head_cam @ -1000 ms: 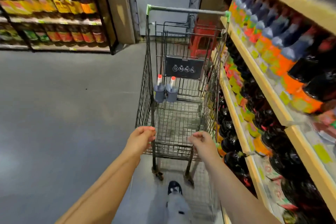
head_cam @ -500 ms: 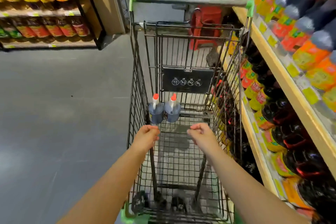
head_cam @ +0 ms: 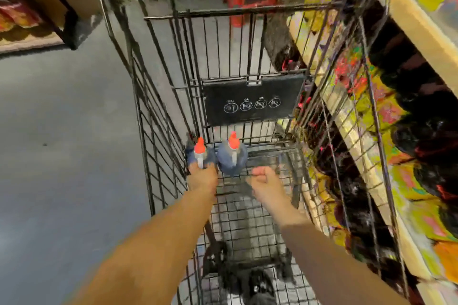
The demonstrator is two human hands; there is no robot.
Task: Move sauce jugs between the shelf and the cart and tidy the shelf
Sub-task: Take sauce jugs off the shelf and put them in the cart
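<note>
Black wire shopping cart (head_cam: 247,220) fills the centre of the frame, with a black placard (head_cam: 252,104) bearing four round symbols hung on its far wall. Two blue-grey plastic sauce jugs with red caps stand inside it, just beside each other below the placard: the left jug (head_cam: 202,156) and the right jug (head_cam: 233,158).

Left hand (head_cam: 202,178) is against the near side of the left jug, fingertips touching its body. Blur prevents telling whether they wrap round it.

Right hand (head_cam: 264,181) is inside the cart, near the right jug but apart from it, fingers curled into a fist with nothing in them.

Wooden shelf (head_cam: 421,32) along the right edge carries dark bottles with yellow and orange labels. Grey floor (head_cam: 62,131) lies at left.
</note>
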